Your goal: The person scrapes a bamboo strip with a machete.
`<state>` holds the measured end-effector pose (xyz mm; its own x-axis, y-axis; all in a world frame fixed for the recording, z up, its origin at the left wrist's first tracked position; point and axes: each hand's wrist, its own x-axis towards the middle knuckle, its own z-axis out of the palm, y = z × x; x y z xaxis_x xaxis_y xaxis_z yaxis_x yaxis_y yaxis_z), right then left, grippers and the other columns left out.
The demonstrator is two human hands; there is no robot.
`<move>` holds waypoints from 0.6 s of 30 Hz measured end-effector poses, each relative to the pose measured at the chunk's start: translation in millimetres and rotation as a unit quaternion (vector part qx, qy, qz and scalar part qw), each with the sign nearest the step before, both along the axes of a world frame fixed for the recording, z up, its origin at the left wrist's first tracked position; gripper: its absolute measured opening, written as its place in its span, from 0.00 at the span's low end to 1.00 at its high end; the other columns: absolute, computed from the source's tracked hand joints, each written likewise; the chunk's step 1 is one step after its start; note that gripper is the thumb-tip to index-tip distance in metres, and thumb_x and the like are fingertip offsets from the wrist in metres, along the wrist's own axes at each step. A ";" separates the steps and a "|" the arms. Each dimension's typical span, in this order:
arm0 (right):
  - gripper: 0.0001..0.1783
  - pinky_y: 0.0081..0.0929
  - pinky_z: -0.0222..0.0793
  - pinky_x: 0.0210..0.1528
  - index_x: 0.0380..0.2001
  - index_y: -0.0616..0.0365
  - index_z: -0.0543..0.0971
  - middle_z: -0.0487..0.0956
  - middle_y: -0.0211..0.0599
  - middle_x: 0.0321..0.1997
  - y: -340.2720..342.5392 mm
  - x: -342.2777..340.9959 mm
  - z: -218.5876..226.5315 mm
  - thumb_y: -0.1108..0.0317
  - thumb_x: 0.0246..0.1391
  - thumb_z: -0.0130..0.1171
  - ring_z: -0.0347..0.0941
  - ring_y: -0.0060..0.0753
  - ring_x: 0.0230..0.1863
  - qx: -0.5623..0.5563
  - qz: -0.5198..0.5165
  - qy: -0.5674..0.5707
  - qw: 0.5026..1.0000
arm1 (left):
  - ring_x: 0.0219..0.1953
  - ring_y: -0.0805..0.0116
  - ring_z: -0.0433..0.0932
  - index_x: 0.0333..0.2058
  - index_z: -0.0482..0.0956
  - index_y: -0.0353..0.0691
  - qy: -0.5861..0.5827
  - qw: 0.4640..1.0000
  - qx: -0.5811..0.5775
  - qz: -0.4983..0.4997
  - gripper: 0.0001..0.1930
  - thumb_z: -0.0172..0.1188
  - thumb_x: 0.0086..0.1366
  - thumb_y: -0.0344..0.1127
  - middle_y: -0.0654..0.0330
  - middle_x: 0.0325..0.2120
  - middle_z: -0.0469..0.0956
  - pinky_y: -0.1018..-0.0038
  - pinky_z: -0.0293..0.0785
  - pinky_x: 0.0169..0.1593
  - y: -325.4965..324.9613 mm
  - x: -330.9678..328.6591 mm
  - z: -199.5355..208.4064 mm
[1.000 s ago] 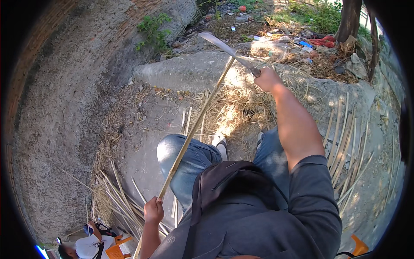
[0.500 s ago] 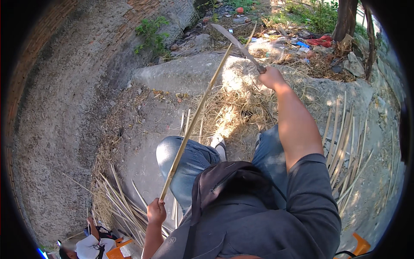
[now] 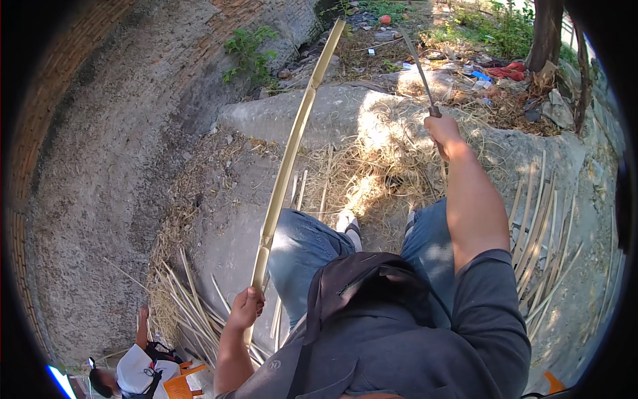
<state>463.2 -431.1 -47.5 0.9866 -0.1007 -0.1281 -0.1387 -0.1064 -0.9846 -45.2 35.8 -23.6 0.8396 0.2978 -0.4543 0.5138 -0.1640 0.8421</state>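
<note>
My left hand (image 3: 247, 307) is closed around the lower end of a long split bamboo strip (image 3: 290, 149), which slants up and away past my left knee. The strip's pale inner face, with its node ridges, is turned up. Held out ahead on the right, my right hand (image 3: 443, 132) grips the handle of a machete (image 3: 421, 72). Its narrow blade points away from me, seen almost edge-on and apart from the bamboo strip.
Curly shavings (image 3: 385, 156) lie ahead of my feet before a low concrete ledge (image 3: 286, 118). Split bamboo strips (image 3: 193, 306) lie at left, with more strips (image 3: 538, 226) at right. A seated person (image 3: 139, 369) is at lower left. A tree trunk (image 3: 545, 36) stands far right.
The machete blade has swung away from the bamboo strip's far end, which it was crossing. The strip has tipped left and turned, so its broad inner face now shows.
</note>
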 end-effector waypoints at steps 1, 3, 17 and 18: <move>0.09 0.34 0.61 0.24 0.24 0.61 0.75 0.71 0.31 0.20 3.3 -2.5 3.9 0.68 0.48 0.63 0.66 0.27 0.19 -0.019 0.000 -0.016 1.000 | 0.19 0.78 0.62 0.35 0.73 0.39 0.006 1.000 -0.020 -0.006 0.30 0.41 0.78 0.63 0.69 0.17 0.64 0.77 0.61 0.24 -2.0 10.7 7.3; 0.09 0.33 0.62 0.23 0.23 0.61 0.77 0.72 0.31 0.18 5.4 -1.6 5.6 0.67 0.49 0.63 0.68 0.27 0.18 -0.053 0.005 -0.047 0.997 | 0.18 0.78 0.61 0.34 0.73 0.39 -0.002 1.000 -0.027 -0.009 0.30 0.40 0.78 0.63 0.69 0.17 0.63 0.77 0.60 0.24 -2.4 30.4 13.6; 0.17 0.28 0.65 0.26 0.30 0.56 0.76 0.77 0.28 0.24 89.6 -53.4 66.8 0.55 0.58 0.70 0.70 0.20 0.23 0.032 0.161 -0.178 0.970 | 0.20 0.83 0.64 0.35 0.76 0.40 -0.110 0.987 0.114 0.023 0.28 0.41 0.80 0.59 0.71 0.19 0.67 0.81 0.61 0.24 -23.3 194.7 62.0; 0.18 0.27 0.64 0.26 0.31 0.56 0.76 0.76 0.27 0.23 96.6 -57.6 67.5 0.54 0.59 0.70 0.70 0.19 0.23 0.060 0.185 -0.190 0.962 | 0.20 0.83 0.64 0.35 0.76 0.40 -0.108 0.987 0.115 0.023 0.28 0.41 0.80 0.59 0.71 0.19 0.67 0.81 0.61 0.24 -30.2 205.1 62.9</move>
<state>405.6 -334.6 19.9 0.9303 0.2588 0.2598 0.2590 0.0379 -0.9651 159.9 5.6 39.3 0.8928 0.4119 -0.1823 0.3377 -0.3441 0.8761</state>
